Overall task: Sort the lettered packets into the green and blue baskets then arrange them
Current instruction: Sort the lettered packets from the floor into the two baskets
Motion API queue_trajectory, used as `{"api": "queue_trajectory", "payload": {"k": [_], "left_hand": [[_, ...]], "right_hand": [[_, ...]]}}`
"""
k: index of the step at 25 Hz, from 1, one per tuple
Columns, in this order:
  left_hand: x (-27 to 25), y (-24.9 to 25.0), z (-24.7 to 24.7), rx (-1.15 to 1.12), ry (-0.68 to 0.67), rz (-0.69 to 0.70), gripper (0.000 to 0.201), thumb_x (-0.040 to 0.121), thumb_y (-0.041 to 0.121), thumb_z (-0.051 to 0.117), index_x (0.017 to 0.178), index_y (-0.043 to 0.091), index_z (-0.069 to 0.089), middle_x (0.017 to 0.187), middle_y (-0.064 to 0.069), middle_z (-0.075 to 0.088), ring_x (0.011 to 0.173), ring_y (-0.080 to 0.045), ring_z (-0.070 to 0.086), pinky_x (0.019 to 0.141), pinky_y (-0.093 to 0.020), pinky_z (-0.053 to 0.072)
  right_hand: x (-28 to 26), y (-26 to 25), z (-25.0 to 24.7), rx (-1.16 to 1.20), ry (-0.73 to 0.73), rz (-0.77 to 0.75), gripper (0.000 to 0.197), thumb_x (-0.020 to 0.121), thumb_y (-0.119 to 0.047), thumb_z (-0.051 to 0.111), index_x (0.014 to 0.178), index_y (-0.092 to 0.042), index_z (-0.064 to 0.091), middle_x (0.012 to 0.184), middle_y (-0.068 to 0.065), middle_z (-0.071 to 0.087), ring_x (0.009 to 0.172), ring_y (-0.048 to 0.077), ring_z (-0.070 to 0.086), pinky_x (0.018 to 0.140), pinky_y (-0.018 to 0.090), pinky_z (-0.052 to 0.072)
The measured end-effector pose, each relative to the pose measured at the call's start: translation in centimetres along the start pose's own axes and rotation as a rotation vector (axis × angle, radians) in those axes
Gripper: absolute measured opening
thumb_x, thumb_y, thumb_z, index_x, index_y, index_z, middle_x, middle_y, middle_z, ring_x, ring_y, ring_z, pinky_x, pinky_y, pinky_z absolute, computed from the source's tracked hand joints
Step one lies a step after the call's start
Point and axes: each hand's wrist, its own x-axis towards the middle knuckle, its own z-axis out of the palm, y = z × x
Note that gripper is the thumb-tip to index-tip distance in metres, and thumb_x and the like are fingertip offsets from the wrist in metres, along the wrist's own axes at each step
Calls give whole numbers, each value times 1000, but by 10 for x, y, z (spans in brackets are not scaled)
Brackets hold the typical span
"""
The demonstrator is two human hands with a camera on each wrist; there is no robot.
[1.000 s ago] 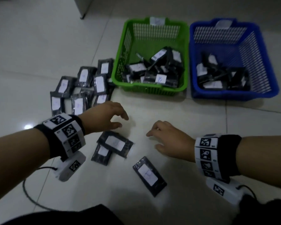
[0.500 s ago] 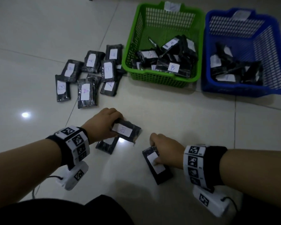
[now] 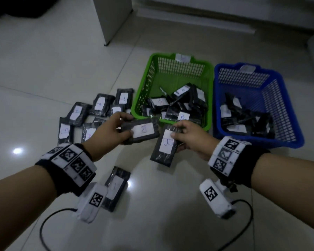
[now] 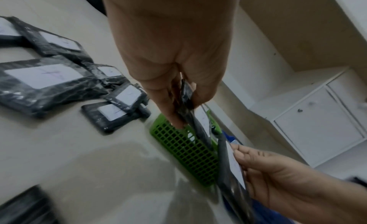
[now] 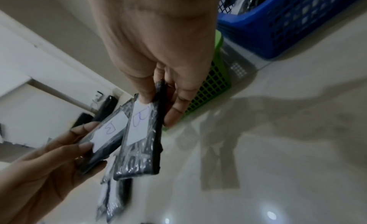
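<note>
Each hand holds a black wrapped packet with a white label marked B, lifted off the floor just in front of the green basket (image 3: 172, 58). My left hand (image 3: 114, 130) grips one packet (image 3: 141, 132) flat by its left end. My right hand (image 3: 188, 136) pinches the top of the other packet (image 3: 163, 147), which hangs down. In the right wrist view both labels face the camera: the right hand's packet (image 5: 139, 133) and the left hand's packet (image 5: 107, 133). The blue basket (image 3: 288, 124) stands to the right of the green one; both hold several packets.
Several labelled packets lie in a loose pile (image 3: 91, 115) on the tiled floor left of the green basket. One more packet (image 3: 116, 187) lies near my left wrist. Cables (image 3: 43, 225) trail on the floor. A white cabinet (image 3: 112, 17) stands behind.
Both hands came down on packets lying on the floor, took hold of them and lifted them up toward the green basket. One packet stays on the floor.
</note>
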Motion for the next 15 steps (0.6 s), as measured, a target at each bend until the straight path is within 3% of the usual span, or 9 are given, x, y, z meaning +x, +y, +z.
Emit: {"api": "queue_trajectory", "payload": {"k": [1, 4, 5, 7, 10, 13, 15], "left_hand": [[6, 8, 2, -45, 35, 41, 26, 87, 5, 61, 107, 19, 51, 107, -12, 62, 80, -26, 67, 70, -45, 58], [35, 28, 14, -71, 175, 134, 16, 88, 6, 60, 98, 15, 52, 96, -7, 61, 68, -14, 60, 53, -18, 51], [46, 32, 19, -64, 208, 127, 15, 87, 8, 61, 98, 15, 54, 94, -6, 62, 67, -12, 58, 50, -14, 47], [68, 31, 30, 5, 220, 110, 17, 86, 14, 64, 100, 20, 57, 99, -3, 66, 74, -13, 61, 59, -19, 51], [86, 22, 40, 236, 159, 126, 26, 83, 20, 66, 107, 28, 58, 104, 6, 68, 90, -13, 64, 81, -28, 52], [93, 16, 40, 461, 124, 192, 29, 83, 18, 66, 111, 25, 62, 108, 5, 65, 98, -14, 60, 84, -22, 44], [99, 9, 33, 578, 103, 276, 27, 80, 19, 69, 106, 25, 69, 124, -1, 62, 117, -23, 55, 102, -31, 40]], "right_hand": [[4, -9, -4, 62, 38, -29, 29, 89, -4, 60, 115, -6, 48, 107, 22, 58, 73, 25, 63, 51, 32, 57], [19, -36, -20, 228, 220, -118, 30, 88, -3, 61, 112, -9, 46, 110, 18, 57, 79, 27, 64, 62, 41, 58], [25, -42, -25, 273, 286, -144, 28, 87, 0, 61, 107, -12, 45, 110, 16, 56, 81, 29, 64, 66, 46, 59], [38, -46, -33, 281, 421, -162, 27, 85, 3, 59, 90, -20, 45, 109, 16, 55, 85, 33, 66, 69, 53, 58], [52, -38, -35, 258, 520, -137, 26, 85, 2, 60, 77, -20, 48, 100, 15, 57, 92, 36, 66, 73, 51, 59], [52, -27, -32, 34, 567, -163, 19, 81, -15, 71, 86, -24, 55, 91, -1, 59, 92, 24, 65, 82, 41, 57], [48, -23, -26, -227, 593, -175, 26, 79, -25, 73, 101, -23, 59, 103, -1, 56, 98, 18, 58, 87, 33, 52]]}}
